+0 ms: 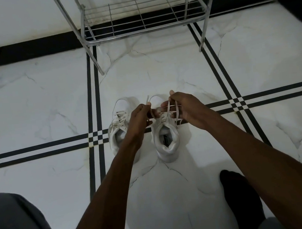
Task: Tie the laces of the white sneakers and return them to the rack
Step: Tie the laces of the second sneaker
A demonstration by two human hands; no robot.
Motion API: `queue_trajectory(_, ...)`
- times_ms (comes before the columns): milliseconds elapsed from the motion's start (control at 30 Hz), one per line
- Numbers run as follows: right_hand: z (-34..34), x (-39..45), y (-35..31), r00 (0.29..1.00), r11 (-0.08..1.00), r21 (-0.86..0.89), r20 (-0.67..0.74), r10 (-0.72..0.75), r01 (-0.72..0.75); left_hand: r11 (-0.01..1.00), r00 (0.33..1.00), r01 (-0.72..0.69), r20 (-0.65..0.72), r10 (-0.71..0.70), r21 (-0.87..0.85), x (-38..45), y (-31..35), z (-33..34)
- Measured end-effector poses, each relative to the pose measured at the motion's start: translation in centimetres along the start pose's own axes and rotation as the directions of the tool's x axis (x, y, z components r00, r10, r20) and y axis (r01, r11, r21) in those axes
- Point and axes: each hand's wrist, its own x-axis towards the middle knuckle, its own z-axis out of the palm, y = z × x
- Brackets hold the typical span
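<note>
Two white sneakers stand side by side on the floor, toes pointing away from me. The left sneaker (pixel 118 125) has its laces lying across the tongue. Over the right sneaker (pixel 166 140) both my hands work its laces (pixel 170 108). My left hand (pixel 140 115) pinches one lace end, which sticks up past its fingers. My right hand (pixel 185 108) holds the other lace, looped around its fingers. The metal shoe rack (pixel 141 21) stands beyond the shoes against the wall, its lowest wire shelf bare.
The floor is white marble tile (pixel 160 75) with black stripe borders. A black skirting runs along the wall behind the rack. My knee in grey trousers (pixel 18 227) is at the bottom left and my foot in a black sock (pixel 240 196) at the bottom right.
</note>
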Motion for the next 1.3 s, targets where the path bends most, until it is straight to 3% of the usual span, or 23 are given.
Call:
queue_trajectory(200,0.2,0.3,1.3,0.997,0.984,-0.166,-0.001,-0.071,0.070,0.990,0.993,-0.118,-0.007,0.119,0.082,-0.1,-0.7,0.6)
queue_trajectory(400,0.2,0.9,1.3,0.997,0.975,-0.212,-0.015,-0.070,0.065,0.954,0.974,-0.227,0.034,0.225,0.197,-0.2,-0.4,0.4)
queue_trajectory(633,1.1,1.4,1.4,0.964,0.982,-0.186,-0.264,-0.036,-0.014,0.886,0.956,-0.293,0.091,0.279,0.361,0.2,-0.5,0.3)
queue_trajectory(767,1.4,1.3,1.6,0.971,0.974,-0.224,-0.220,-0.092,0.041,0.883,0.959,-0.279,0.059,0.277,0.377,-0.3,-0.3,0.5)
queue_trajectory(967,0.9,0.9,1.2,0.995,0.960,-0.262,0.052,-0.085,0.096,0.903,0.971,-0.220,-0.011,0.241,0.369,-0.4,-0.1,0.9)
queue_trajectory(1167,1.6,2.0,1.7,0.984,0.955,-0.283,-0.125,-0.129,0.090,0.944,0.987,-0.130,-0.046,0.151,0.304,0.3,-0.6,0.9)
queue_trajectory(1300,0.9,1.6,1.3,0.991,0.925,-0.362,-0.015,-0.131,0.117,0.967,0.995,-0.052,-0.074,0.073,0.249,0.9,-1.1,-0.1)
